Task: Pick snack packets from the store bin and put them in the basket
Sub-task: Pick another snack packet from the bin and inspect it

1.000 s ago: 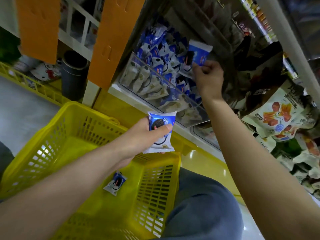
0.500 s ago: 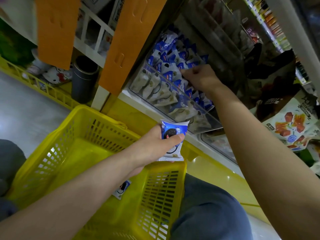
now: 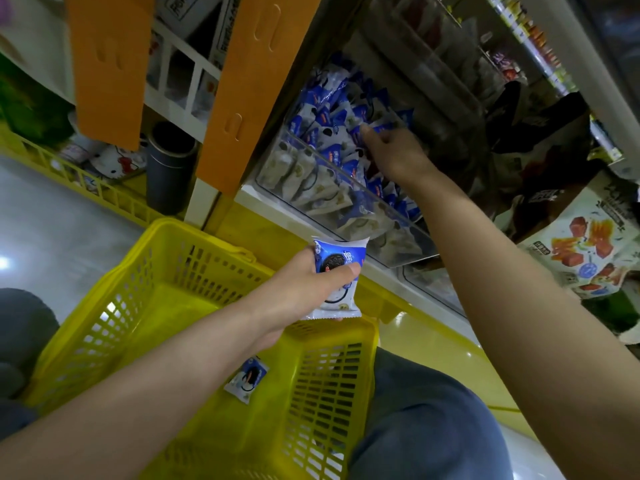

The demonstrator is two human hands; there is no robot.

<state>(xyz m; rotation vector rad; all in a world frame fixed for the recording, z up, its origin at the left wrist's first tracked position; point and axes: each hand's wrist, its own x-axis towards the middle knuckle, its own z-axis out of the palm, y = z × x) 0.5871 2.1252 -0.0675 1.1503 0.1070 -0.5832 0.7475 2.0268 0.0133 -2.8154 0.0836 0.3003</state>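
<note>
My left hand [image 3: 298,289] grips a blue-white cookie packet [image 3: 341,268] over the yellow plastic basket [image 3: 329,393], drop next; right hand [image 3: 398,155] in the clear plastic bin [image 3: 294,181], can't tell its grip.

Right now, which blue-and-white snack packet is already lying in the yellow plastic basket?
The small blue-and-white packet flat on the yellow plastic basket floor. The left hand grips a second packet; the rest fill the clear plastic bin.
</note>
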